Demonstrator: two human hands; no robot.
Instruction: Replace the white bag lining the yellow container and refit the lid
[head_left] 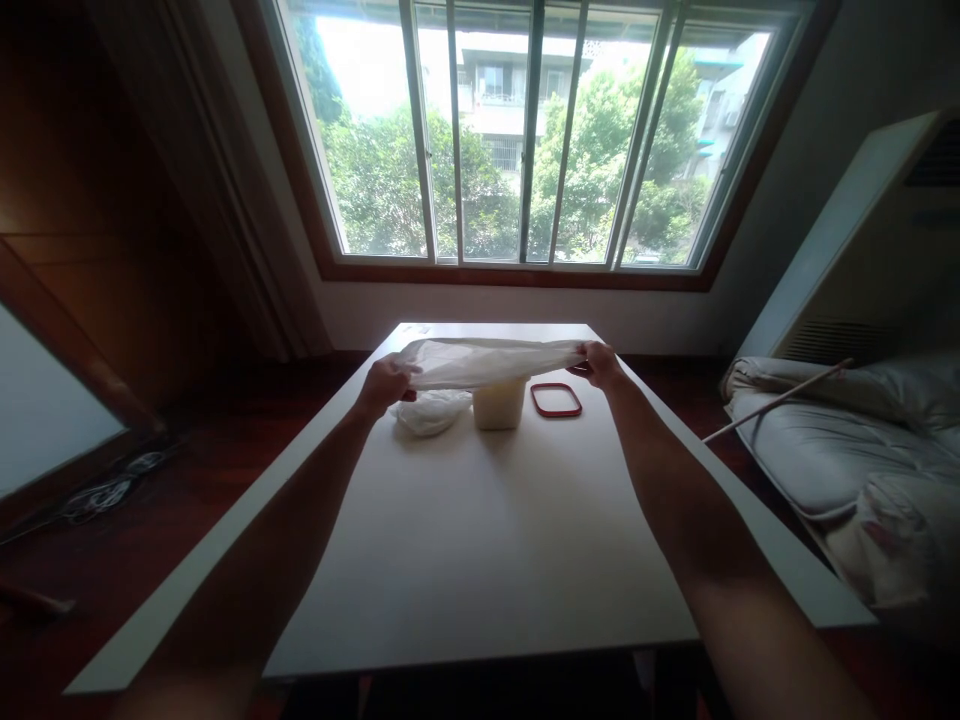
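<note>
A thin white plastic bag (487,362) is stretched sideways between my two hands, above the table. My left hand (388,384) is closed on its left end, and my right hand (596,362) pinches its right end. Under the bag stands a cream-coloured bin (499,408), its top hidden behind the plastic. A red rounded-square ring (556,400) lies flat on the table, right of the bin and below my right hand. Left of the bin, under my left hand, rests a crumpled white plastic bundle (433,412).
The white table (480,560) reaches from in front of me toward the window (517,140). At right is a padded grey seat (817,430) with a thin stick (776,400) leaning across it. Cables (112,490) lie on the dark floor at left.
</note>
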